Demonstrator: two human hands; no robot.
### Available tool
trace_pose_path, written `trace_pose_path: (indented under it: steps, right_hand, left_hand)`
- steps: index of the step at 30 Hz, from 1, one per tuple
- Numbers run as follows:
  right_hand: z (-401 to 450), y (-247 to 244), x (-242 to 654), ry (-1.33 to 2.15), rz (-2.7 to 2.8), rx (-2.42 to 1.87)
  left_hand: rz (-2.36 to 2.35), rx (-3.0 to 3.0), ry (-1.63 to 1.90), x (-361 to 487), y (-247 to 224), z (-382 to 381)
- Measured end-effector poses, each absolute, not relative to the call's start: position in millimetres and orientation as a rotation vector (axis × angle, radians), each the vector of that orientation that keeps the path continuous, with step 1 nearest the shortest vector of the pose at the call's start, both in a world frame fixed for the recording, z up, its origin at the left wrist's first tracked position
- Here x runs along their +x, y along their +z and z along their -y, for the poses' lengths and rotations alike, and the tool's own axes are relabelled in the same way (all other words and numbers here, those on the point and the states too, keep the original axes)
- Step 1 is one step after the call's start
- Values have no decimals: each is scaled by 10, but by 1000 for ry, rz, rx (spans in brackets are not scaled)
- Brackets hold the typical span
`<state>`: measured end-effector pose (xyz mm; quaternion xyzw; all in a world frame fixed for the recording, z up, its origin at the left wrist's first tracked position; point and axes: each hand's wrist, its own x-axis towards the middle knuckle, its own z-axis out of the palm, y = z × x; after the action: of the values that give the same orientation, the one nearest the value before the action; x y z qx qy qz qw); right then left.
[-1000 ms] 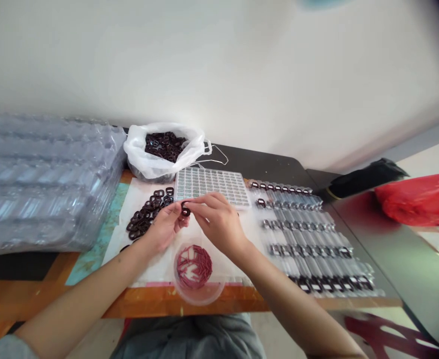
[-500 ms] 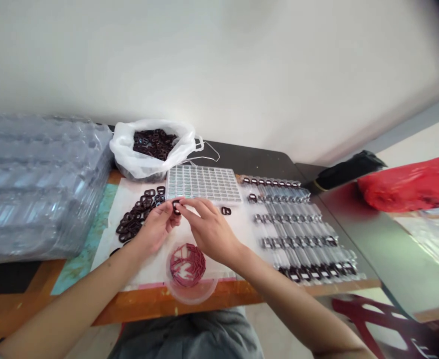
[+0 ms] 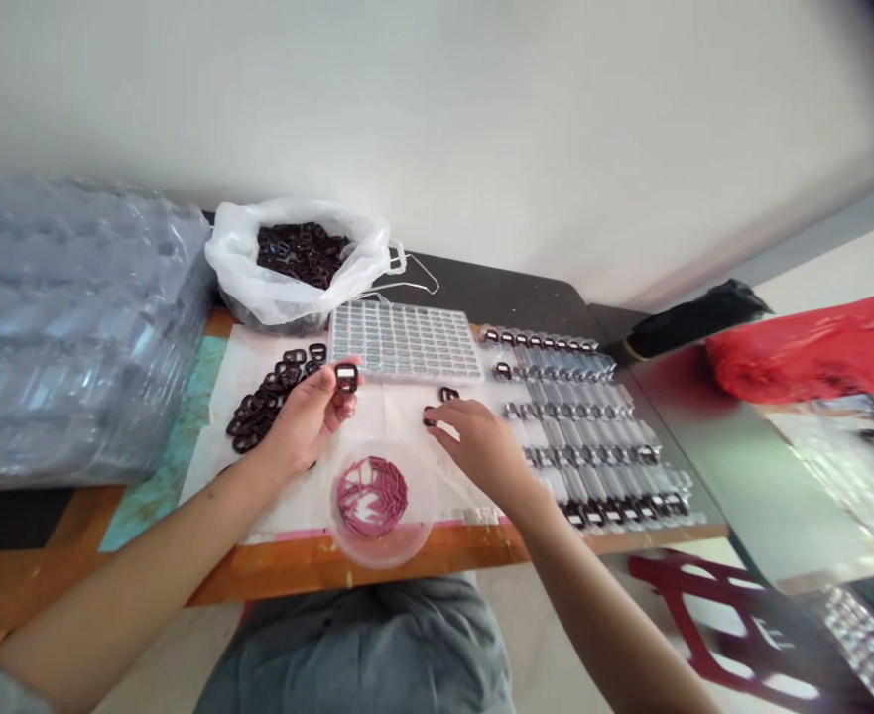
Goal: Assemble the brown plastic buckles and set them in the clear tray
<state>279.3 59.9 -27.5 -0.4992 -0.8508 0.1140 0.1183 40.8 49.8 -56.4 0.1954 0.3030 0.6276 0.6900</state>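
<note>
Apart now, folks! The left hand (image 3: pixel 304 421) pinches a dark brown buckle (image 3: pixel 345 377) upright between thumb and fingers, while the right hand (image 3: pixel 481 446), half open, rests fingertips on another buckle (image 3: pixel 430 417) on the white sheet (image 3: pixel 280 506).

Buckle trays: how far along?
Partway, by the look of it. Done: the clear trays on the right show dark buckles along their rows. In hand: the left hand holds up a dark buckle; the right hand is at another buckle on the white sheet. Left: a loose heap of buckles on the sheet, and a white plastic bag full of them.
</note>
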Motion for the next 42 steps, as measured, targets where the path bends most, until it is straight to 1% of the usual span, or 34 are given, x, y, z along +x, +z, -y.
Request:
trace_pose_path:
  steps: [2, 4, 7, 10, 12, 23, 27, 32, 36, 42]
  right_hand:
    - [-448, -226, 2739, 350, 2401, -1294]
    - [-266, -132, 2644, 444, 2402, -1107]
    - [-19, -7, 2444, 566, 2651, -964]
    - [83, 12, 2231, 519, 2921, -1003]
    - [60, -22, 2122, 481, 3002, -1057]
    - [-86, -136, 2036, 477, 2974, -1163]
    - [-66, -74, 2145, 575, 2778, -1145]
    - [-119, 46, 2243, 787, 2296, -1031]
    - [-234, 107, 2212, 770, 1953, -943]
    - [-391, 53, 2138, 770, 1786, -1027]
  left_hand:
    - [-678, 449, 1407, 409, -574, -497]
    - [-689, 452, 1415, 407, -582, -500]
    - [-702, 462, 1416, 410, -593, -501]
    - [-700, 480, 1416, 430, -600, -488]
    - [-694, 499, 1413, 444, -600, -477]
    - [-704, 516, 1384, 448, -588, -480]
    - [-689, 505, 1380, 446, -592, -474]
    - [-675, 507, 1338, 455, -571, -431]
    - [-658, 563, 1264, 457, -588, -396]
    - [-595, 671, 1218, 462, -637, -374]
